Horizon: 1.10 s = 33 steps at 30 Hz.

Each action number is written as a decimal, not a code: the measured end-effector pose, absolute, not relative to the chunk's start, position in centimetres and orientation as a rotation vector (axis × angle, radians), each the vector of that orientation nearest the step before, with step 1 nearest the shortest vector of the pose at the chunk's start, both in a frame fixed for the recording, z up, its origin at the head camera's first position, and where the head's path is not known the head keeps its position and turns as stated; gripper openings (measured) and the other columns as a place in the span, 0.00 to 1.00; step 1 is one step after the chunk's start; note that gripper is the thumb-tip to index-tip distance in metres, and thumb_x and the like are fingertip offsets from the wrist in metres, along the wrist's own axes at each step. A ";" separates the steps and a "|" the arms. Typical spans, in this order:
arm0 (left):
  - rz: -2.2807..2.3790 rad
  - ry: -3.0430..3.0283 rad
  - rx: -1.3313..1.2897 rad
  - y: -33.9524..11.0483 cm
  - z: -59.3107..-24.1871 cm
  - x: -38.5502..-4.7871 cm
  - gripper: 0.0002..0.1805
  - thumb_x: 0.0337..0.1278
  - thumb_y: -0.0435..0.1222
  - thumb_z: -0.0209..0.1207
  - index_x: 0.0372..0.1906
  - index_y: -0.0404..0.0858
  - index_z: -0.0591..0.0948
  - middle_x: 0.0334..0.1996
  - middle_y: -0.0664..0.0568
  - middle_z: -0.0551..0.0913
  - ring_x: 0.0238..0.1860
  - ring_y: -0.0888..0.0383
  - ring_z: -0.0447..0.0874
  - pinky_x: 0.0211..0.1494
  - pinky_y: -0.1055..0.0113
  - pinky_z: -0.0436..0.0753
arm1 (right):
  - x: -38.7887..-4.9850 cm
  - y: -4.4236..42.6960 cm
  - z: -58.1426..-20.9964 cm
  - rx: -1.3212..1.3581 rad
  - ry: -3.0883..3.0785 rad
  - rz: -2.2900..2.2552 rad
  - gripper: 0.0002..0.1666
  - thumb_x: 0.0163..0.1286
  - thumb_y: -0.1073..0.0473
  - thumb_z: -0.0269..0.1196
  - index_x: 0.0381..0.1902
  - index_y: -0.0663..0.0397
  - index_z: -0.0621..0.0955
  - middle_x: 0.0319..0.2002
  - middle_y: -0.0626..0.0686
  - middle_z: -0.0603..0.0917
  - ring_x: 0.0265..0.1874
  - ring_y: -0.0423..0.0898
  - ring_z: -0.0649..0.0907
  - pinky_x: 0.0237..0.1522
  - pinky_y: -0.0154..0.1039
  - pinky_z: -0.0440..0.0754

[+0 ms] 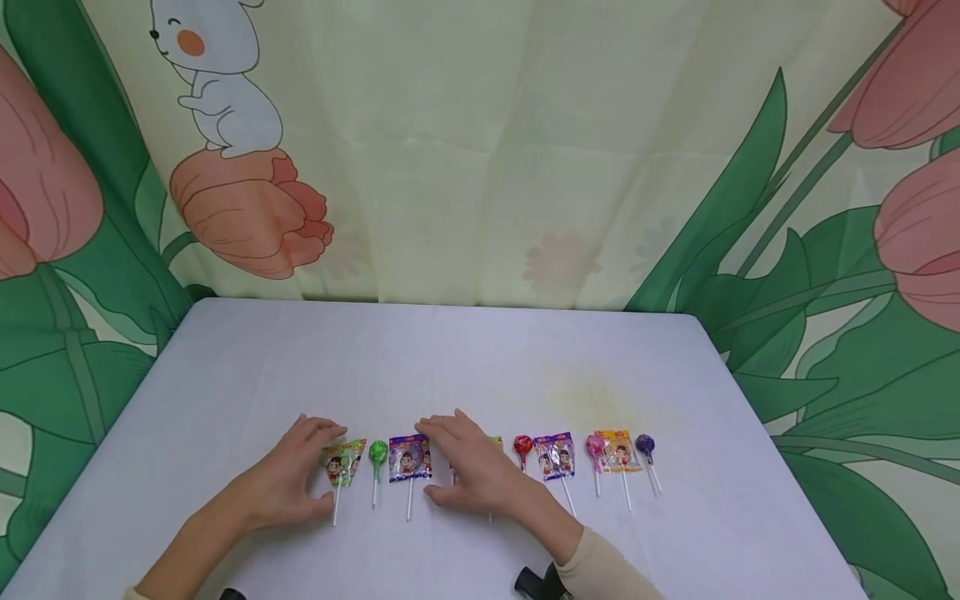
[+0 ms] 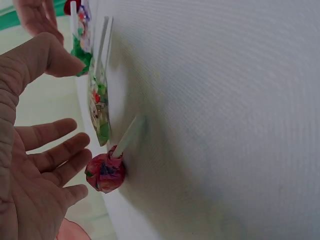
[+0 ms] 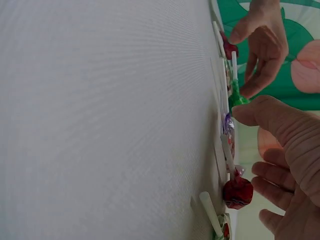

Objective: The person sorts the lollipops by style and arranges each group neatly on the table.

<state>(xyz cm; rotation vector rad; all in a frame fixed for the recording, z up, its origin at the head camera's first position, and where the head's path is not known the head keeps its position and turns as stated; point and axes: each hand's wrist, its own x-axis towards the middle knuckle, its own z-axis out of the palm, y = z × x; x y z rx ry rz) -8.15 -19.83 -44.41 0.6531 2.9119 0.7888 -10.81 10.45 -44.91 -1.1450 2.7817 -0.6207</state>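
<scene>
White cloth-covered tabletop (image 1: pixel 450 358) spans my lower frame. Lower left, the left hand (image 1: pixel 288 479), fingers apart, hides a round pink-wrapped lollipop (image 2: pixel 106 173) from my head view; lower centre, the right hand (image 1: pixel 476 468), fingers apart, mostly hides a round red-wrapped lollipop (image 3: pixel 238 193).

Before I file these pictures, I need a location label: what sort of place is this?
Probably a tabletop set up for recording: a white table, a flower-printed backdrop behind it, and lollipops in a row.

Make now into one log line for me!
left hand: empty, beside green packet | right hand: empty, beside purple packet | lollipops: lined across white table
</scene>
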 end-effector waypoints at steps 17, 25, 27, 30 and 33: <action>0.666 2.880 0.665 -19.7 -45.3 -8.9 0.39 0.35 0.39 0.75 0.60 0.31 0.78 0.54 0.47 0.77 0.67 0.35 0.70 0.74 0.37 0.62 | -11.7 9.0 -45.8 -1.274 2.754 -0.596 0.38 0.61 0.52 0.73 0.68 0.55 0.75 0.63 0.51 0.81 0.66 0.47 0.76 0.77 0.51 0.58; 0.655 2.884 0.695 -19.7 -45.2 -9.1 0.35 0.39 0.37 0.73 0.58 0.32 0.79 0.51 0.49 0.78 0.65 0.35 0.71 0.72 0.36 0.65 | -12.0 8.5 -45.9 -1.277 2.722 -0.606 0.31 0.64 0.55 0.72 0.63 0.54 0.79 0.59 0.48 0.83 0.64 0.44 0.78 0.77 0.53 0.58; 0.646 2.890 0.713 -19.7 -45.2 -9.1 0.34 0.39 0.37 0.73 0.58 0.31 0.80 0.50 0.50 0.79 0.64 0.37 0.73 0.72 0.36 0.65 | -12.0 8.4 -45.8 -1.256 2.717 -0.602 0.30 0.64 0.55 0.71 0.63 0.53 0.79 0.59 0.48 0.84 0.64 0.43 0.78 0.78 0.52 0.57; 0.631 2.899 0.721 -19.7 -45.2 -9.2 0.33 0.40 0.37 0.74 0.57 0.32 0.80 0.49 0.50 0.79 0.62 0.38 0.74 0.72 0.37 0.65 | -11.9 8.2 -45.7 -1.230 2.720 -0.577 0.28 0.65 0.56 0.70 0.62 0.53 0.80 0.59 0.47 0.84 0.64 0.42 0.78 0.78 0.51 0.55; 0.624 2.897 0.711 -19.6 -45.1 -9.2 0.32 0.40 0.37 0.75 0.57 0.33 0.81 0.49 0.51 0.80 0.62 0.39 0.75 0.73 0.37 0.65 | -11.9 8.1 -45.6 -1.218 2.730 -0.543 0.27 0.65 0.56 0.70 0.62 0.53 0.80 0.58 0.47 0.84 0.64 0.41 0.78 0.79 0.50 0.55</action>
